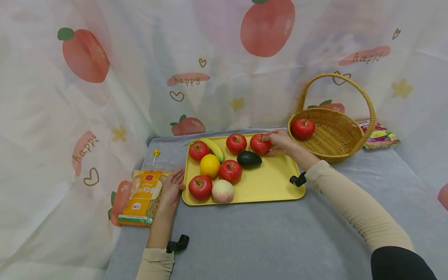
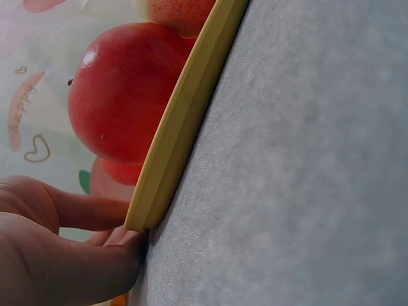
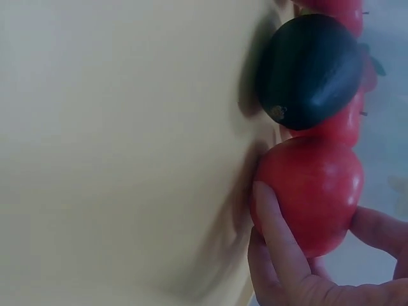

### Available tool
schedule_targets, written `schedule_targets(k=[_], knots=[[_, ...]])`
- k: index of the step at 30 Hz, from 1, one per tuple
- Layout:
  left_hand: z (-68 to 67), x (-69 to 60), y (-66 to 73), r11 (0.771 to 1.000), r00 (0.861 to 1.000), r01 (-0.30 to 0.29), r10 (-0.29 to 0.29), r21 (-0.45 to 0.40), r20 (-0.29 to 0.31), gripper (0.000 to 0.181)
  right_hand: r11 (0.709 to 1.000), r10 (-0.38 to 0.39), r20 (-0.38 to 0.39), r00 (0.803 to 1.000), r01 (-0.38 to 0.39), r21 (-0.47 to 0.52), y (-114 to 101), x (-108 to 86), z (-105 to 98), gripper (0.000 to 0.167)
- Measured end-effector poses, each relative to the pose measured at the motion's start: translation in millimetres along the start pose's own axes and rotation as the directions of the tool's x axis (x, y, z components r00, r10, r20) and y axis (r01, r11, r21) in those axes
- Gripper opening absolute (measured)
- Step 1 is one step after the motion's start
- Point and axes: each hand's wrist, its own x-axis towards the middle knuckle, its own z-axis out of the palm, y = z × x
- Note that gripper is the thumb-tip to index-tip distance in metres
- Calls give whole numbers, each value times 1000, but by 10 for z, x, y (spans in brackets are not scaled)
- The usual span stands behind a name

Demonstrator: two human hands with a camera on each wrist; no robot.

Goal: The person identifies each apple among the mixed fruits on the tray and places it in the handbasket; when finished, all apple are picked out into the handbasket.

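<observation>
Grasping glossy round red apple (image 1: 259, 144) with right hand (image 1: 282, 141); it's at far side of flat rectangular yellow tray (image 1: 273, 182), just beside dark oval avocado (image 1: 249, 159). Left hand (image 1: 171, 190) unclenched, fingers fairly straight, touching tray's left edge. Woven tan basket (image 1: 330, 134) holds another red apple (image 1: 303, 128).

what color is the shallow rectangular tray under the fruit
The rectangular tray is yellow; the head view shows it best.

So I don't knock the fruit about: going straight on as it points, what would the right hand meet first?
The red apple that the right hand touches. Past that, probably the neighbouring red apple; the dark avocado sits close by, though depth is unclear.
</observation>
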Motion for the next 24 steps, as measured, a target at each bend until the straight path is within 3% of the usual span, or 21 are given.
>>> schedule_targets(k=[16, 24], knots=[[-19, 3, -2, 1000, 1000, -11, 11, 4, 26, 84, 997, -69, 5, 998, 70, -29, -280, -297, 6, 55], [-15, -3, -1, 1000, 1000, -19, 19, 25, 20, 85, 997, -75, -7, 997, 75, -10, -364, -332, -62, 56]])
